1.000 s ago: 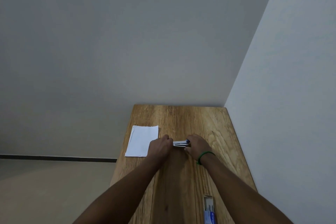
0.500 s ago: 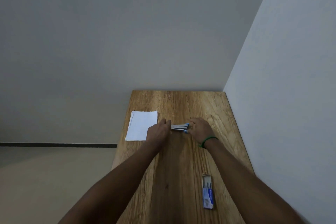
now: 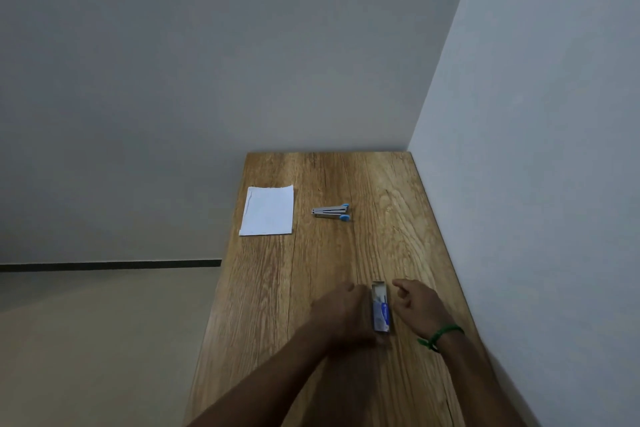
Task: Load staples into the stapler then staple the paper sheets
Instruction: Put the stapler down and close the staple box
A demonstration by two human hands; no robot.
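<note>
A small grey stapler (image 3: 330, 212) with blue ends lies alone on the wooden table (image 3: 311, 288), its arms slightly apart. The white paper sheets (image 3: 268, 211) rest to its left near the table's left edge. Nearer to me, the staple box (image 3: 380, 312), white and blue, lies with its tray slid partly out at the far end. My left hand (image 3: 341, 314) presses against the box's left side, with the thumb at its near end. My right hand (image 3: 415, 305) hovers just right of the box, fingers loosely curled and holding nothing.
The table stands in a corner, with a wall (image 3: 519, 184) along its right edge and another behind its far edge. Its left edge drops to the floor (image 3: 104, 340). A green band (image 3: 440, 336) circles my right wrist.
Both hands let go of the stapler, which now lies on the table, and drew back toward me to the staple box. The view has tilted down.
</note>
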